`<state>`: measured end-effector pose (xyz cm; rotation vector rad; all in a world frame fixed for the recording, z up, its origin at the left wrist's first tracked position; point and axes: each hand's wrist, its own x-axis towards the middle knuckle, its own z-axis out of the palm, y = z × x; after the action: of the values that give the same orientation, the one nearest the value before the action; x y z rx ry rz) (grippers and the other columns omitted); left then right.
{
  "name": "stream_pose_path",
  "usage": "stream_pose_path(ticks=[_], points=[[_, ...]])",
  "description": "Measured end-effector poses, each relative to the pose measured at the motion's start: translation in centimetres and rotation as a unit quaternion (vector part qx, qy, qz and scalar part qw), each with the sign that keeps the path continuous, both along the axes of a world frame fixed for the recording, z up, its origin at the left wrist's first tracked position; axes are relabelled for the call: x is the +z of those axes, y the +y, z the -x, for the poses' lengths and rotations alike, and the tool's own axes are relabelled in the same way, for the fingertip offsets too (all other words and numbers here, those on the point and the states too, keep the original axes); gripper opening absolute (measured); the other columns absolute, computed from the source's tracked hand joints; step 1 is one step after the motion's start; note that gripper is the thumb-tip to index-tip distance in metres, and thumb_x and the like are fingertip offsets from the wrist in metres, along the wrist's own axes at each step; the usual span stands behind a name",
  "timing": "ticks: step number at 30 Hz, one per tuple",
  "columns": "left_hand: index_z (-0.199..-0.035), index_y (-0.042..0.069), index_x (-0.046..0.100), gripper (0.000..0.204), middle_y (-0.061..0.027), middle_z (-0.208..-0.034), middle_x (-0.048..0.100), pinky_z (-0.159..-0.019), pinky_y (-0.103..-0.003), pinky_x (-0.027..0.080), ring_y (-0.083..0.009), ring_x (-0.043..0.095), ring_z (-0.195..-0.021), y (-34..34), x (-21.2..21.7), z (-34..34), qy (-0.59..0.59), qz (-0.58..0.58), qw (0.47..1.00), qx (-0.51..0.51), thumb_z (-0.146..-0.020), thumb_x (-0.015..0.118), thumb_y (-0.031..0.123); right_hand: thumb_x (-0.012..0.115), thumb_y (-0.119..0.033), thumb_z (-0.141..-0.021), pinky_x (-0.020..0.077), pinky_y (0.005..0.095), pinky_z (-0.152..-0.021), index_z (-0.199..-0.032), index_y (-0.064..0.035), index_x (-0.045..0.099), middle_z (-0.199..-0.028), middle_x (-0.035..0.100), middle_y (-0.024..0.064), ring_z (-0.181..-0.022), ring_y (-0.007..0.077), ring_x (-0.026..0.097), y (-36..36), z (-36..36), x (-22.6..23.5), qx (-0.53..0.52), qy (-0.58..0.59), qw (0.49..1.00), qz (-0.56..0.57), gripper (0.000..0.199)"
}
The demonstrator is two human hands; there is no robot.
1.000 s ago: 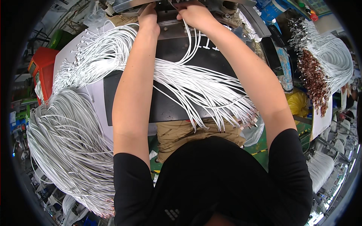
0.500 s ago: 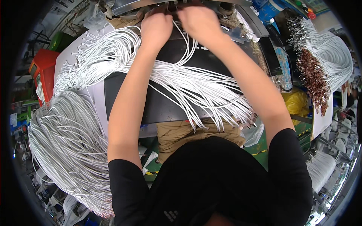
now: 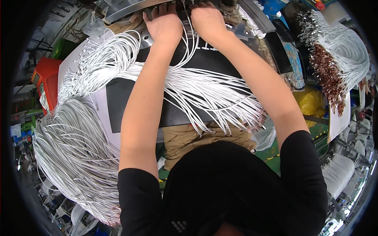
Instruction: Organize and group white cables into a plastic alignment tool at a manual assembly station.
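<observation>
A bundle of white cables (image 3: 208, 86) lies across the black work surface (image 3: 122, 104), with a few strands rising between my hands toward the metal machine (image 3: 136, 8) at the top. My left hand (image 3: 165, 24) rests by the machine's edge, left of those strands, its fingers apart and nothing visible in them. Just right of the strands, my right hand (image 3: 206, 21) is closed, fingers curled at the machine. Whatever its fingertips grip is hidden. Small white T-shaped pieces (image 3: 206, 48) lie below my right hand.
At left, a thick bundle of grey-white cables (image 3: 75, 153) hangs beside the table, near a red box (image 3: 47, 80). Coiled cables with brown ends (image 3: 334, 63) sit at right, above a yellow bag (image 3: 311, 104). A black pad (image 3: 278, 53) flanks the machine.
My left hand has shifted slightly right and its fingers have spread. My right hand has moved a little left and down, and the cable strands now show between both hands.
</observation>
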<state>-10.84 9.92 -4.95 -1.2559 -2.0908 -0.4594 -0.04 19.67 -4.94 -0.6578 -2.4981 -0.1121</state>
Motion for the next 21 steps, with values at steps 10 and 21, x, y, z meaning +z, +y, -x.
stream_pose_path(ticks=[10,21], points=[[-0.105,-0.001,0.067,0.025,-0.0128,-0.099,0.068,-0.078,-0.034,0.051,-0.0237,0.065,-0.084,-14.5,3.8,-7.1,-0.503,-0.100,0.835,-0.199,-0.097,0.060,0.021,0.060,-0.026,-0.098,0.0513,0.0282,-0.082,-0.118,-0.0046,0.069,-0.102,0.070,0.0087,-0.088,0.0170,0.066,-4.6,-14.7,6.7,0.091,0.196,0.926,0.309,0.031],[-0.097,0.001,0.061,0.032,-0.0115,-0.086,0.068,-0.070,-0.030,0.051,-0.0197,0.064,-0.076,-33.4,-7.4,-14.6,-0.846,-0.414,0.336,0.001,-0.104,0.049,0.029,0.061,0.000,-0.087,0.0492,0.0317,-0.067,-0.088,0.0008,0.065,-0.085,0.066,0.0116,-0.077,0.0198,0.062,-19.0,-37.1,-11.7,-0.078,0.126,0.892,0.427,0.005]])
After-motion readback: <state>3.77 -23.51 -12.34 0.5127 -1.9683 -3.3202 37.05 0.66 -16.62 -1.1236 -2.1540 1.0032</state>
